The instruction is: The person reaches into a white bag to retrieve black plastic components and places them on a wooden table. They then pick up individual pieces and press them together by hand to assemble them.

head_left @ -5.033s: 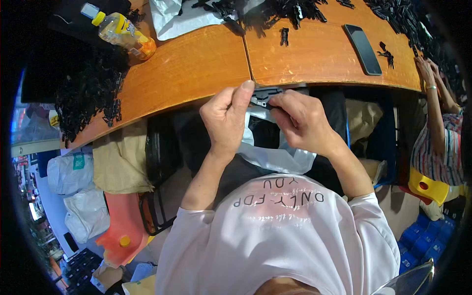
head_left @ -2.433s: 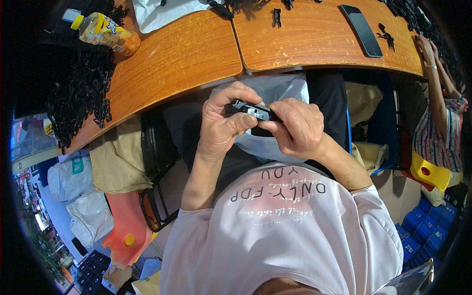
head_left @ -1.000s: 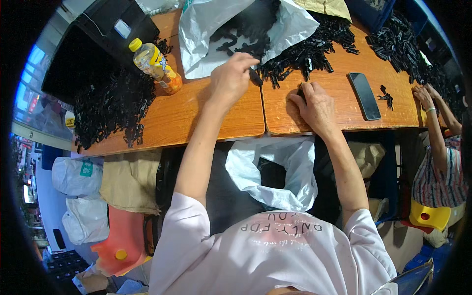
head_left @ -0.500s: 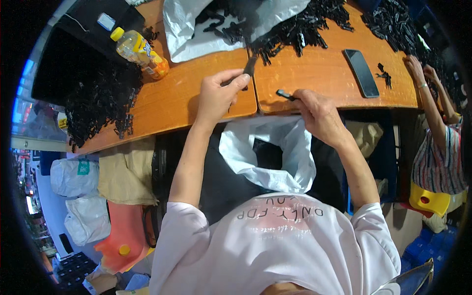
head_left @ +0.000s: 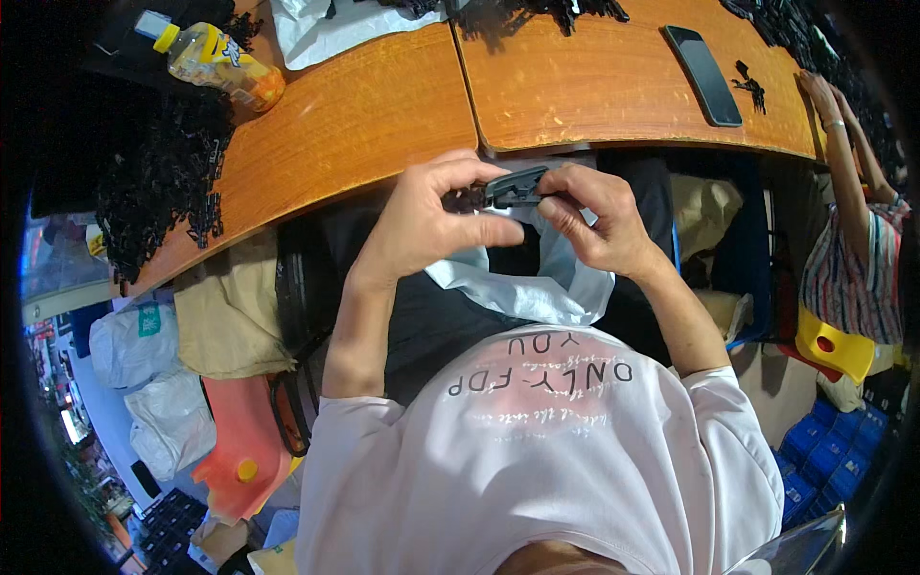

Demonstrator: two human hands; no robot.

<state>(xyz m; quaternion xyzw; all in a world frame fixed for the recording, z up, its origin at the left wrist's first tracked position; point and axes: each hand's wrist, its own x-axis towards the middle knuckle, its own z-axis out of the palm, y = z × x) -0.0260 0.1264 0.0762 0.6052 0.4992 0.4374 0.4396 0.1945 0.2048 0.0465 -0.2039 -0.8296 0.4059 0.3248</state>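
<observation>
In front of my chest, just off the table's near edge, my two hands come together at a long black plastic clip-like piece. My left hand is closed around its left end, with more dark plastic partly hidden among the fingers. The thumb lies stretched below the piece. My right hand pinches the right end between thumb and fingertips. Directly beneath my hands an open white bag sits at my lap, its inside dark.
A wooden table spans the far side. On it are a smartphone, an orange drink bottle, a white sack and a heap of black pieces. At right, another person's hands reach over more black pieces.
My hands, apart before with a dark piece in each, have met lower, nearer my body, with the pieces touching or overlapping. The view has tilted downward.
</observation>
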